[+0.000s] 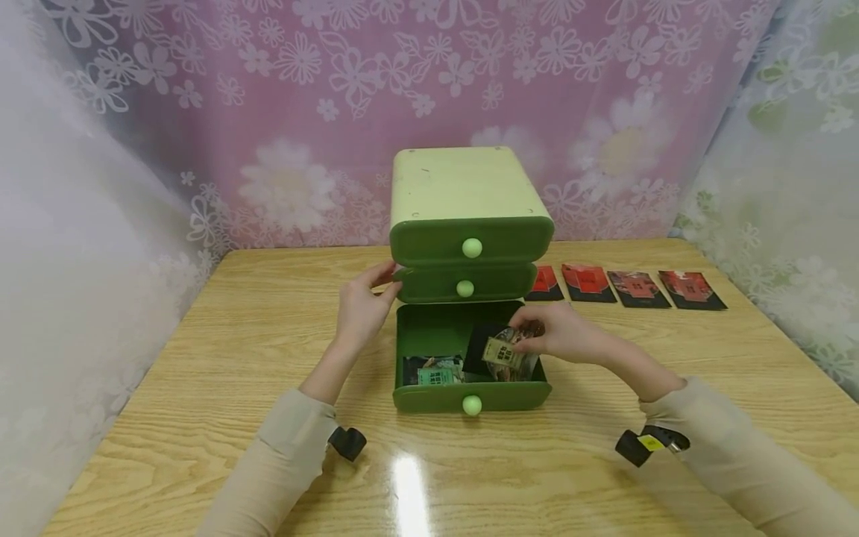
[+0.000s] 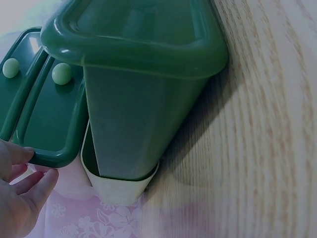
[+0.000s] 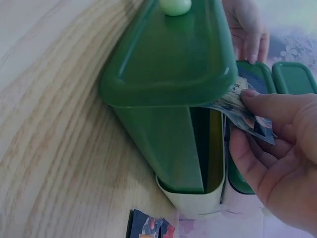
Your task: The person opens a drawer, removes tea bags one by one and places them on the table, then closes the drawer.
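A small chest of drawers (image 1: 463, 179) has a cream top and green fronts with pale round knobs. Its bottom drawer (image 1: 423, 401) is pulled out. Between thumb and fingers my right hand (image 1: 564, 332) pinches a dark packet with a gold label (image 1: 499, 354), tilted over that drawer's right side. A packet with a green label (image 1: 436, 373) lies at the drawer's front left. My left hand (image 1: 362, 309) holds the left edge of the middle drawer (image 1: 436, 283), thumb at the front and fingers behind. In the left wrist view, the fingertips (image 2: 47, 181) meet this edge.
Several red and black packets (image 1: 634, 287) lie in a row at the table's back right. Behind the wooden table (image 1: 268, 335) hangs a pink floral curtain (image 1: 288, 112). Each wrist wears a black strap (image 1: 347, 443).
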Demonstrator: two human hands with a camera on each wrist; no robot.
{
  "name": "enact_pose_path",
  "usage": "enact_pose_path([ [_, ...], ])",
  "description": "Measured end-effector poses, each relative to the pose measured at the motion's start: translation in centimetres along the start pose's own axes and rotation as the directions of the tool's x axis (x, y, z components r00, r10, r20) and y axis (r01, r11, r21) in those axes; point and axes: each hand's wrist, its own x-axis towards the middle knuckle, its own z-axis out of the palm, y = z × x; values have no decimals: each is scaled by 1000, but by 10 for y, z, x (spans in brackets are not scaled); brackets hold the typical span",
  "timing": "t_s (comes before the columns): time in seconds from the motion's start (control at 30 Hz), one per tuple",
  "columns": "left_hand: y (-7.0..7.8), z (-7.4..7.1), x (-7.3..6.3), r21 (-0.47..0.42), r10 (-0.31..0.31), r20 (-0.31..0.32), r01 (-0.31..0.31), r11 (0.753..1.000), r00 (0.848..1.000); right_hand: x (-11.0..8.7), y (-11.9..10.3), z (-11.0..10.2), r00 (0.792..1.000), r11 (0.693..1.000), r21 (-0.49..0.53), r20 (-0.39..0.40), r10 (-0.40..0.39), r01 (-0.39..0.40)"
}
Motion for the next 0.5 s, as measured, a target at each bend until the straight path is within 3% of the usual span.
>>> enact_pose_path([
  [0.17, 1, -1, 1, -8, 11, -4, -11, 1000, 1000, -4, -2, -10, 997, 979, 185, -1, 82, -80],
  [0.3, 2, -1, 2, -12, 14, -5, -14, 1000, 1000, -8, -4, -18, 988, 938, 316, -1, 151, -143],
  [0.4, 1, -1, 1, -15, 18, -7, -19, 1000, 1000, -12, -4, -22, 982, 908, 385, -16, 187, -166],
  [0.5, 0, -1, 0, -17, 26, -8, -26, 1000, 1000, -17, -4, -25, 977, 899, 406, -59, 207, -166],
])
